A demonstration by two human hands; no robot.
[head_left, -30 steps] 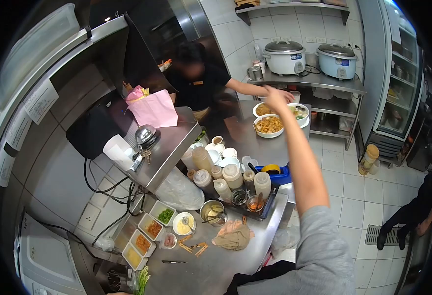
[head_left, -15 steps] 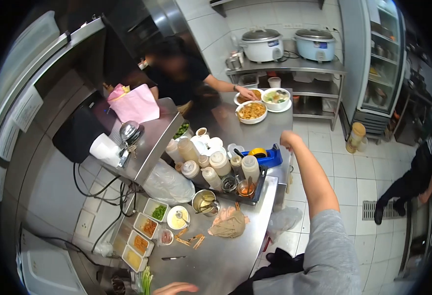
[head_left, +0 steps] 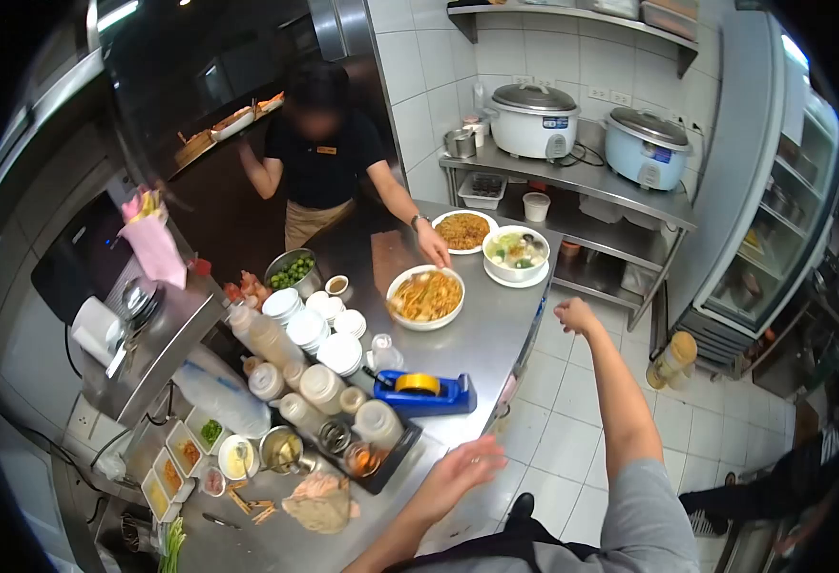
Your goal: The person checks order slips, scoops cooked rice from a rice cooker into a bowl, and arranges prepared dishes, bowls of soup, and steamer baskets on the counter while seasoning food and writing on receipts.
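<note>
My left hand (head_left: 462, 473) is held over the steel counter's front edge, its fingers stretched out and nothing in them. Nearest to it are a blue tape dispenser (head_left: 429, 393) with yellow tape and a black tray (head_left: 393, 458) of squeeze bottles and jars. My right hand (head_left: 577, 313) hangs in the air just off the counter's right edge, fingers curled in, with no object visible in it. Across the counter, a co-worker's hand (head_left: 433, 243) touches the rim of a bowl of noodles (head_left: 426, 298). Beside that stand a soup bowl (head_left: 516, 252) on a saucer and a plate of fried rice (head_left: 463, 231).
White-lidded tubs (head_left: 307, 329) and a pot of green limes (head_left: 293, 272) stand mid-counter. A cloth (head_left: 319, 501), clothespins and topping containers (head_left: 183, 449) lie nearer me. Rice cookers (head_left: 534, 122) sit on the back shelf. Another person's legs (head_left: 725, 501) are at right.
My left hand has risen from the bottom edge to the counter's front. The view has shifted toward the counter's far end. The co-worker's hand has moved from the rice plate to the noodle bowl.
</note>
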